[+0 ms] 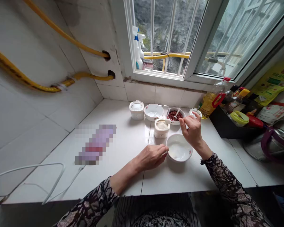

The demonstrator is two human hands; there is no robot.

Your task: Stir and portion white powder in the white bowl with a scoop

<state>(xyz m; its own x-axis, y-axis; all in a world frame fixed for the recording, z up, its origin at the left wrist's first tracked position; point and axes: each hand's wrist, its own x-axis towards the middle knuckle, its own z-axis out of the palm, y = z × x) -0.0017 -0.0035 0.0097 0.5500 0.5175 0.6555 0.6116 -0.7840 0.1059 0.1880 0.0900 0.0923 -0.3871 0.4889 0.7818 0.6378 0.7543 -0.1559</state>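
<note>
My left hand (152, 156) pinches the left rim of a white bowl (180, 148) standing on the counter. The bowl has small red marks and a little pale content at its bottom. Above its right rim is my right hand (192, 128), with curled fingers; whether they hold something small is hidden. Just behind the bowl stands a square white jar (161, 134) of pale granules, a small white spoon (167, 121) lying across its top. Near my right fingertips is a bowl of dark red beans (174, 116) with a white spoon (177, 113) in it.
Along the back stand a lidded white jar (136, 110), another white bowl (151, 113) and a glass lid (195, 112). An oil bottle (210, 102), a black condiment box (223, 124) and a kettle (269, 146) are right. A blurred purple object (97, 145) and white cable (62, 171) lie left.
</note>
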